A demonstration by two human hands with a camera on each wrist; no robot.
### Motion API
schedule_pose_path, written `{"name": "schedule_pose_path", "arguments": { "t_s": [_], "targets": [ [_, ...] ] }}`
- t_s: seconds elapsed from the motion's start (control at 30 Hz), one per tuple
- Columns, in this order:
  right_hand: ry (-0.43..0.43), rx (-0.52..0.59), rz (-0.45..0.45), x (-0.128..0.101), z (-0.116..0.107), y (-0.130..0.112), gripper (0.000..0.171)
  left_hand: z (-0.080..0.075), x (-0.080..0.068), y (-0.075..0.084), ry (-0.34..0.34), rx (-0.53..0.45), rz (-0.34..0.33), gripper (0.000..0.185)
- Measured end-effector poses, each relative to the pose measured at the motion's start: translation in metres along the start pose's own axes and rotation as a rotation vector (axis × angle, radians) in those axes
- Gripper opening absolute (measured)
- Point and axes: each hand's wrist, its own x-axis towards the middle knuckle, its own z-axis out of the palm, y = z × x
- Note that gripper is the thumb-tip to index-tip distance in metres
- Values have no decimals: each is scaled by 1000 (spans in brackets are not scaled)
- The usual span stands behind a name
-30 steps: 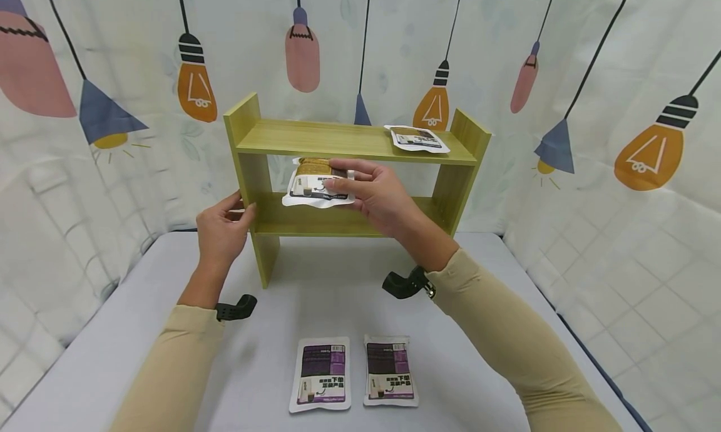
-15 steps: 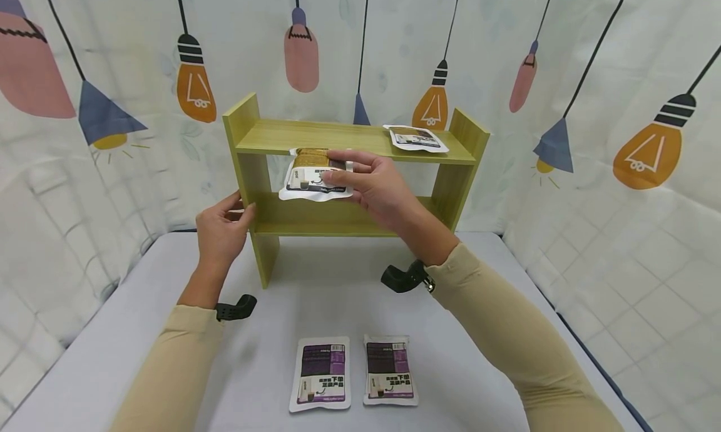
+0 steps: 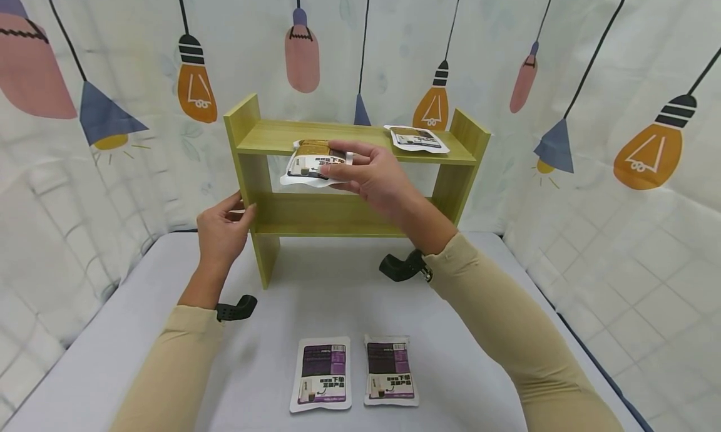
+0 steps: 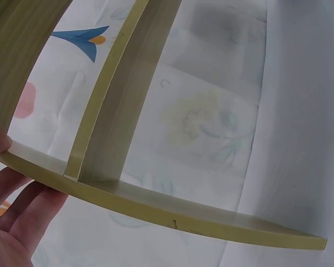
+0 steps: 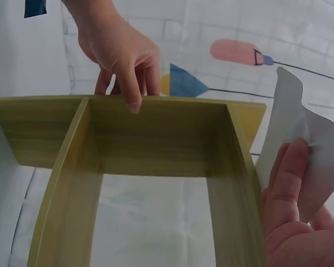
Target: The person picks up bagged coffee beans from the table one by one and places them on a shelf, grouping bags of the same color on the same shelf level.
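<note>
While the left hand [image 3: 221, 230] grips the shelf's [image 3: 315, 138] left post, the right hand [image 3: 374, 176] pinches a pouch [image 3: 310, 161] at the top board's front edge, which looks light, limp and slick, best held by its edge.

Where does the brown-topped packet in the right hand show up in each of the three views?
Head: the brown-topped packet is centre, pinched by the right hand at the top board's front edge.
Left wrist: not in it.
Right wrist: only its plain white back shows, at the right edge, under the fingers.
Shared landmark: the green wooden shelf, which the left hand grips.
</note>
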Motion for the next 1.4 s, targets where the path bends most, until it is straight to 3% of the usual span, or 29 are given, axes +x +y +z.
{"name": "schedule_pose_path", "arguments": {
  "t_s": [0.47,0.73,1.17,1.4],
  "targets": [
    [-32,-122,13,-2,-1,-9,65,0,0,1,-1,4,0,40],
    [7,-275,-54,-2,1,-7,71,0,0,-1,14,3,15,39],
    [50,-458,-87,0,2,-8,75,0,0,-1,6,9,11,40],
    [65,-462,-65,6,2,-10,78,1,0,-2,9,3,15,40]
  ]
}}
